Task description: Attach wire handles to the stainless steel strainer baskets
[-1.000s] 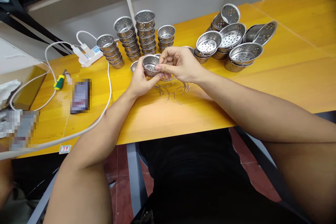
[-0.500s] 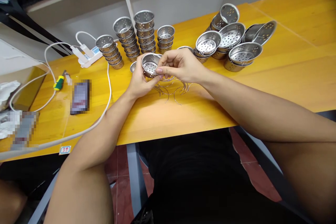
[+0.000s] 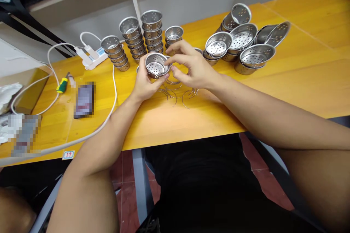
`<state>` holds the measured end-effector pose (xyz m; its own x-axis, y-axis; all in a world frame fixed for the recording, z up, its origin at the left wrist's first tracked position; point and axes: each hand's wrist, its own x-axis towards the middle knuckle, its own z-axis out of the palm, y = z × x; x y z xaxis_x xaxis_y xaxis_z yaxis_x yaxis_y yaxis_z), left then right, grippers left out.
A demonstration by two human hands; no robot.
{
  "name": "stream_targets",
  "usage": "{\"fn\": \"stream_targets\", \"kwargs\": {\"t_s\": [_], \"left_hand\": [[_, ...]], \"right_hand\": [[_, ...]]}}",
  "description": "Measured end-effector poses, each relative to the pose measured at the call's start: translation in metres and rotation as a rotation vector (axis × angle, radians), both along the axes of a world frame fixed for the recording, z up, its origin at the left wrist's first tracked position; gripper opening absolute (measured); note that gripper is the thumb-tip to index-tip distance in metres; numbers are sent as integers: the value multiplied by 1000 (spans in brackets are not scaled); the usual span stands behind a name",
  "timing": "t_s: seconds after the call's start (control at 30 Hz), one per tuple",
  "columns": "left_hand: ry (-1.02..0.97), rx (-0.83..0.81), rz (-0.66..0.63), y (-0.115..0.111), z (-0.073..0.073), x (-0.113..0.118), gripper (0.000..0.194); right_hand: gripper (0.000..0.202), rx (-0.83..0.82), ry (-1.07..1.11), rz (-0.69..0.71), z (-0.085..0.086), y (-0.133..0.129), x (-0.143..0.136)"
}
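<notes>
A small perforated metal strainer cup (image 3: 156,66) is gripped by my left hand (image 3: 143,82), its open mouth tilted up towards me. My right hand (image 3: 191,65) is at the cup's right rim, fingers apart and bent, the index fingertip touching or very near the inside of the rim. Nothing shows between the right fingers. Thin curved wire pieces (image 3: 186,101) lie on the table just below both hands. Behind the hands, another strainer cup is partly covered.
Stacks of strainer cups (image 3: 151,25) stand at the back; more cups (image 3: 254,56) are heaped to the right. On the left are a power strip (image 3: 94,59), a white cable (image 3: 115,83), a green-and-yellow screwdriver (image 3: 62,85) and a phone (image 3: 84,100).
My right hand's fingers have spread from a pinch at the cup's rim, and its index and thumb are now apart. The cup has shifted slightly left in my left hand.
</notes>
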<state>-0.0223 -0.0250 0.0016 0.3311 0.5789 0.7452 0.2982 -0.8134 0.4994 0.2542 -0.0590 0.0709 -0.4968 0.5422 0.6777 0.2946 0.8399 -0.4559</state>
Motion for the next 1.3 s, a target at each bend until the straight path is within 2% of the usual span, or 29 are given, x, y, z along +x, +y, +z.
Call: {"fn": "stream_targets", "kwargs": {"t_s": [0.23,0.43,0.5,0.63,0.8,0.87,0.93,1.0,1.13,1.3], "left_hand": [[-3,-1,-52,1,-4,0,102],[92,-112,76,-12,0,3,101],[104,-125,81,-16,0,6,102],[113,-109,48,-20,3,11,102],[165,-107,82,-21,11,5,104],[197,-103,92,-20,13,1,105],[220,-85,82,-19,13,-1,110],[226,-70,70,-18,13,0,115],[205,-88,122,-14,11,0,125],[136,-102,207,-1,8,-16,112]], "right_hand": [[31,-55,-21,43,0,-2,-1],[32,-175,-29,35,5,-6,-1],[32,-198,-36,30,4,-7,-3],[31,-201,-51,34,0,-7,-6],[34,-150,-35,15,0,-8,-6],[49,-128,-36,21,1,-8,-7],[77,-117,-50,40,2,-7,-9],[94,-107,-82,42,5,-5,-8],[99,-86,-128,-73,18,11,13],[93,-33,-133,-384,36,41,65]]}}
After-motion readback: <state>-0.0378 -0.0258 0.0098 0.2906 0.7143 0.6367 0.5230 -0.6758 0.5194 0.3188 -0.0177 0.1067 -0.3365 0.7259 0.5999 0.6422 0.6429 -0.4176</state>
